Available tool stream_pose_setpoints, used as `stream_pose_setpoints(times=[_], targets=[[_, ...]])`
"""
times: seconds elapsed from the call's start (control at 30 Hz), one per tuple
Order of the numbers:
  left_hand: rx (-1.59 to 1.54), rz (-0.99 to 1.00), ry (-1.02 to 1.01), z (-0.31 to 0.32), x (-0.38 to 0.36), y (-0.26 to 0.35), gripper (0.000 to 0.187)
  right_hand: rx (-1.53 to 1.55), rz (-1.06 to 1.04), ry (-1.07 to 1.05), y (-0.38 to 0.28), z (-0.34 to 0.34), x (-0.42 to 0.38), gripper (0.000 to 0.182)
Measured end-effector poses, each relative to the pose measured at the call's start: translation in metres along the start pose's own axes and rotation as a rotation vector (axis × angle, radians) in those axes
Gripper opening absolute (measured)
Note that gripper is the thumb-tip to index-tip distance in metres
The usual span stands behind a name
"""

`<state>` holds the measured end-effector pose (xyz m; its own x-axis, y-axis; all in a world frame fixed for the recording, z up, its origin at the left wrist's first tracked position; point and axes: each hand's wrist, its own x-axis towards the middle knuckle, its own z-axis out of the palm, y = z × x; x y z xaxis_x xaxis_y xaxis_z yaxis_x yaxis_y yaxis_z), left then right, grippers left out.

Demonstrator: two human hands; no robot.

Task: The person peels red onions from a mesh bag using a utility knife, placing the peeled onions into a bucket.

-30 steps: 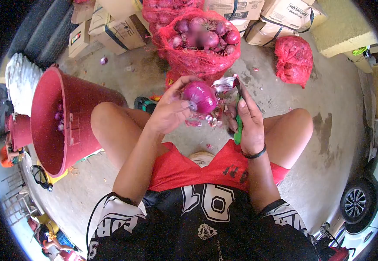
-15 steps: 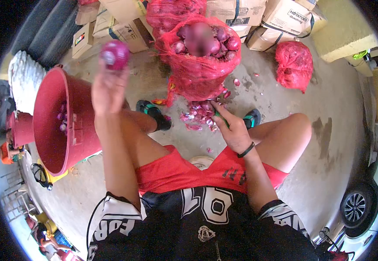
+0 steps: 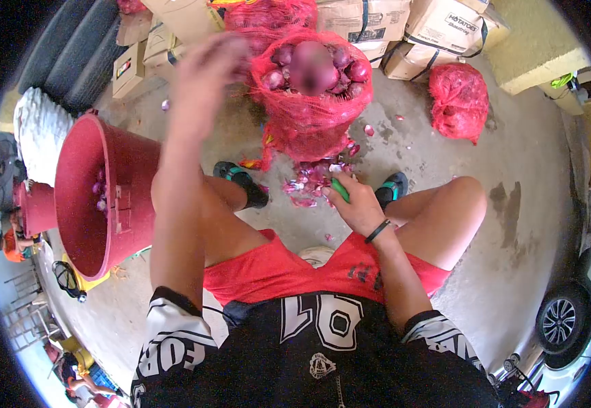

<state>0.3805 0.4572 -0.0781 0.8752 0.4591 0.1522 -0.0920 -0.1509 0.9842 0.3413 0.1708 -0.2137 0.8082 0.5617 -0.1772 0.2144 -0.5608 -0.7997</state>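
Observation:
My left hand (image 3: 207, 75) is raised beside the open red mesh sack (image 3: 312, 126); motion smears its fingers, and whether it holds anything is unclear. Red onions (image 3: 357, 71) fill the top of the sack. Fingers of my right hand (image 3: 361, 206) wrap round a green-handled tool (image 3: 340, 190), whose working end I cannot make out. Just beyond that hand, onion peelings (image 3: 304, 182) lie on the floor between my feet. To the left is a big red tub (image 3: 132, 183) with several onions (image 3: 100, 188) inside. A small purple-and-white thing (image 3: 165, 105) shows above the tub.
Cardboard boxes (image 3: 445, 26) and another filled mesh sack (image 3: 268, 20) stand at the back. A tied red mesh bag (image 3: 458, 102) lies to the right. Two other people are at the far left, one in orange (image 3: 14, 245). A car wheel (image 3: 559, 322) is at lower right.
My left hand has moved up and right toward the sacks; the onion it held is no longer clearly visible in it. My right hand has shifted slightly, showing more of the green handle.

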Motion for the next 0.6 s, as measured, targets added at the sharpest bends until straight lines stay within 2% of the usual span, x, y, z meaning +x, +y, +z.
stream_pose_setpoints(times=[0.03, 0.07, 0.1, 0.13, 0.2, 0.3, 0.4, 0.5, 0.6], targets=[[0.386, 0.219, -0.136, 0.022, 0.008, -0.013, 0.032, -0.038, 0.056, -0.041, -0.001, -0.001, 0.000, 0.034], [0.470, 0.232, -0.293, 0.043, 0.013, -0.025, 0.035, -0.051, 0.053, -0.037, 0.003, 0.002, 0.000, 0.032], [0.653, 0.231, -0.321, 0.064, 0.013, -0.031, 0.036, -0.066, 0.050, -0.032, 0.011, 0.007, 0.000, 0.031], [0.821, 0.305, -0.238, 0.081, 0.019, -0.053, 0.043, -0.082, 0.048, -0.025, 0.015, 0.009, 0.000, 0.030], [1.044, 0.189, -0.275, 0.102, 0.023, -0.062, 0.048, -0.096, 0.034, -0.018, 0.014, 0.008, -0.004, 0.030], [1.136, 0.125, -0.145, 0.119, 0.016, -0.069, 0.056, -0.087, 0.079, -0.016, 0.010, 0.004, -0.006, 0.032], [1.120, 0.168, -0.089, 0.123, 0.014, -0.073, 0.067, -0.035, 0.066, 0.029, 0.009, 0.008, -0.009, 0.036], [1.038, 0.132, -0.108, 0.117, 0.012, -0.071, 0.069, 0.018, 0.015, 0.086, 0.004, 0.009, -0.008, 0.043], [0.961, 0.183, -0.085, 0.113, 0.006, -0.078, 0.074, 0.045, 0.032, 0.077, -0.007, 0.003, -0.005, 0.046]])
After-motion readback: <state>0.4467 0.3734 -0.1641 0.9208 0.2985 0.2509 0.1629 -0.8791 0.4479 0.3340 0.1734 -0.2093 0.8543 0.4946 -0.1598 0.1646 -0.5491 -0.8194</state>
